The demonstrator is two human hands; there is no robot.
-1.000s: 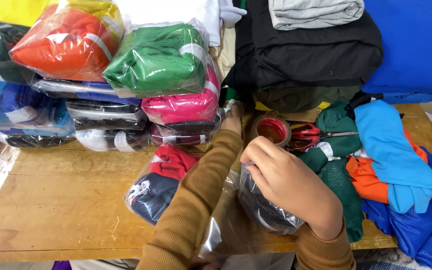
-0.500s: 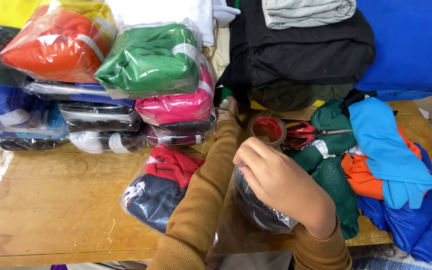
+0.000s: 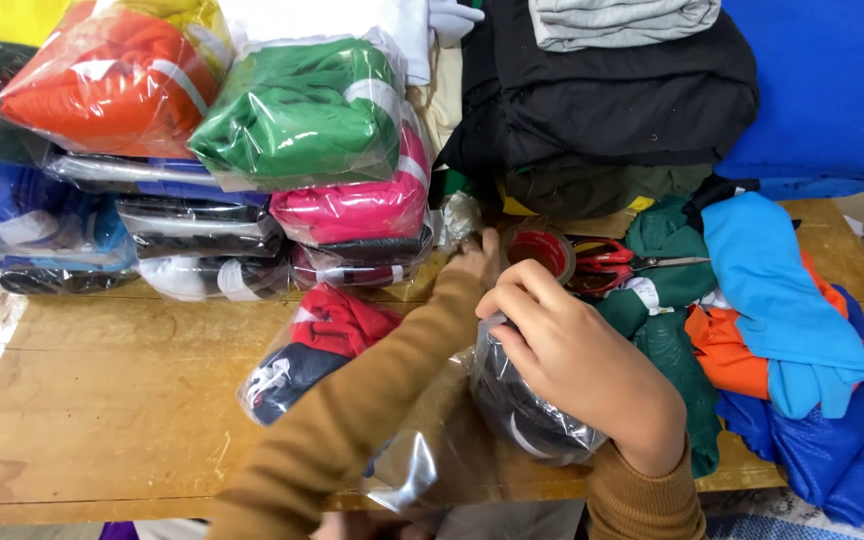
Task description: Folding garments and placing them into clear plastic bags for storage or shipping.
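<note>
Head view. Right hand (image 3: 577, 365) lies curled over the top of a clear plastic bag of dark clothing (image 3: 527, 415), fingers (image 3: 512, 300) closed on the gathered plastic; the bag rests on the wooden table (image 3: 112, 400), close to its near edge. Left hand (image 3: 472, 262) is stretched forward past the bag, next to the roll of red tape (image 3: 542, 250). Whether its fingers grip anything I cannot tell; they are mostly hidden.

Risks, as judgement: the bag mouth could slip loose if the right hand's pinch eases. The left sleeve (image 3: 352, 420) crosses above the red-and-navy bagged garment (image 3: 317, 355) and could nudge it. Red scissors (image 3: 612, 265) lie just beside the tape, so a blind reach could meet the blades.
</note>
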